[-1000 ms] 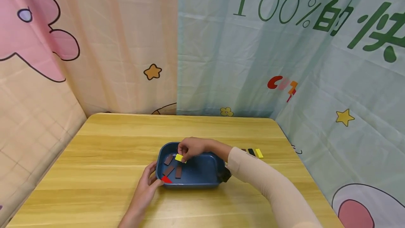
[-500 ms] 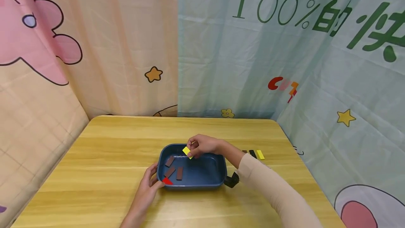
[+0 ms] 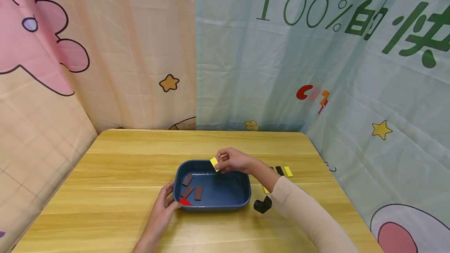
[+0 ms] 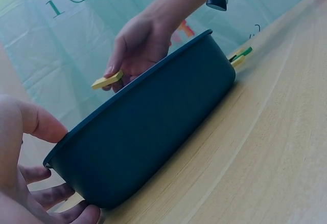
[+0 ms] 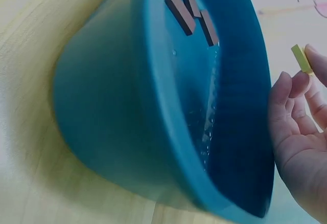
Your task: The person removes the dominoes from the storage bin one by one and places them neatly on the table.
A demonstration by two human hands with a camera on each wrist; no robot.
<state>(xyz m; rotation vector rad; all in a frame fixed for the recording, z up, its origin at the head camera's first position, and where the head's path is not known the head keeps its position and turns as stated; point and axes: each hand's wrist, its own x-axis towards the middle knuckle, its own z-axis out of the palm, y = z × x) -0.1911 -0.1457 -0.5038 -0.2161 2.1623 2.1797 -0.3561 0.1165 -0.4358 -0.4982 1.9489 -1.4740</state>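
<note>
My left hand [image 3: 162,206] grips the left end of a dark blue plastic tub [image 3: 225,208], thumb at the rim and fingers against the outer wall, as the left wrist view shows. Over the tub's back rim, my right hand [image 3: 235,161] pinches a small yellow block [image 3: 214,163] between thumb and fingertips; the right wrist view shows this block [image 5: 301,59] too. Inside the tub, three brown rectangular blocks [image 3: 198,193] lie flat towards the left. A red piece [image 3: 184,202] shows near my left thumb, its full shape hidden by the tub wall.
Right of the tub, a black block [image 3: 279,171] and a yellow block [image 3: 288,171] lie on the wooden table [image 3: 123,167]. Another yellow piece [image 3: 265,190] is partly covered by my right forearm. A black device [image 3: 263,205] hangs at my right wrist. Printed curtains surround the table.
My right hand has lifted the yellow block from the tub's left part and moved right and back, over the rear rim. The left hand keeps its grip on the tub.
</note>
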